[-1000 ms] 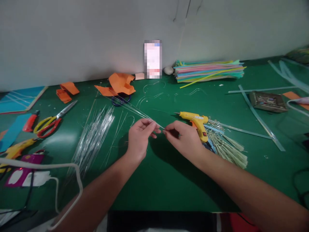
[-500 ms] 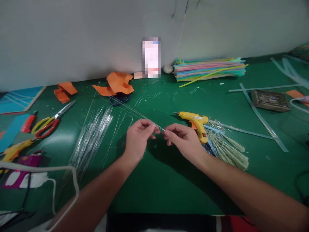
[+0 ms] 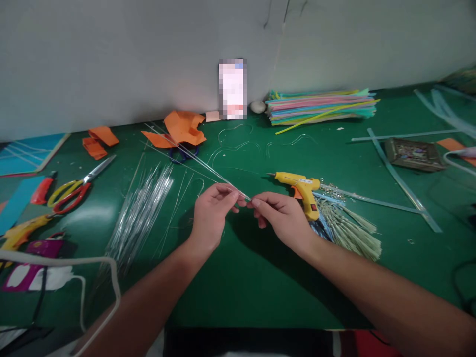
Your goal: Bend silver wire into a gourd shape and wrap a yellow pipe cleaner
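Note:
Thin silvery wires (image 3: 201,161) run from between my hands up and left, past the orange paper (image 3: 186,128). My left hand (image 3: 213,210) pinches them between thumb and forefinger. With thumb and fingertips, my right hand (image 3: 280,213) pinches their near ends just beside it. Left of my hands, a bundle of similar straight wires (image 3: 143,213) lies on the green table (image 3: 238,282). Just beyond my right hand rests a yellow glue gun (image 3: 303,187), with pale green tassels (image 3: 353,230) beside it.
Red-and-yellow-handled scissors (image 3: 76,191) and a second yellow glue gun (image 3: 24,233) lie at the left, near a white cable (image 3: 92,259). A phone (image 3: 233,89) leans on the wall beside colourful pipe cleaners (image 3: 323,106). Clear glue sticks (image 3: 403,181) and a small tray (image 3: 388,154) are at right.
The held wires' far ends have swung and now show more plainly, reaching over the orange paper toward the wall. My hands stay nearly in place, both still pinching.

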Available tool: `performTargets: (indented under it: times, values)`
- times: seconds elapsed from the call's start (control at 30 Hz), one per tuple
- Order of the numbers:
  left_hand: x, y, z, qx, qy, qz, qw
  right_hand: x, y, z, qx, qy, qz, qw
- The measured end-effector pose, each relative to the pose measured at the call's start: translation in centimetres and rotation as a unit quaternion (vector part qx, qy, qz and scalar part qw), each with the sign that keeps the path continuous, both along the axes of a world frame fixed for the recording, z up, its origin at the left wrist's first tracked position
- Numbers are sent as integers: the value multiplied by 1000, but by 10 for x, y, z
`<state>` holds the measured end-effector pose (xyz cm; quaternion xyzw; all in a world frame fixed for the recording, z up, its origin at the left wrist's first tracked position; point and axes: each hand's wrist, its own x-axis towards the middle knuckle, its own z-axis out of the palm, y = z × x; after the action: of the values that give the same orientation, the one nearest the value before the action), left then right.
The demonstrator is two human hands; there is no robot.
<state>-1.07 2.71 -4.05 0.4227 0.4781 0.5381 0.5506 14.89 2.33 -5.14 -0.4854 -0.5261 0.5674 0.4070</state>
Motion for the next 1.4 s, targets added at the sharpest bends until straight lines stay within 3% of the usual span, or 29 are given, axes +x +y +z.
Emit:
performTargets:
  times: [0.3, 0.53, 0.8, 1.2, 1.4]
  values:
    - [2, 0, 4, -44, -46, 5, 998, -1, -1, -1, 0, 51, 5, 999]
    - [1, 2, 5, -77, -64, -15, 995, 2, 0, -3, 93, -26, 34, 995]
    - [5, 1, 7, -60, -82, 65, 993, 6, 1, -2, 290, -158, 61, 942]
    - [6, -6, 1, -1, -19, 22, 1000, 9, 1, -5, 338, -213, 17, 917]
    - [6, -5, 3, -12, -10, 50, 999, 9, 1, -7, 398, -271, 16, 876]
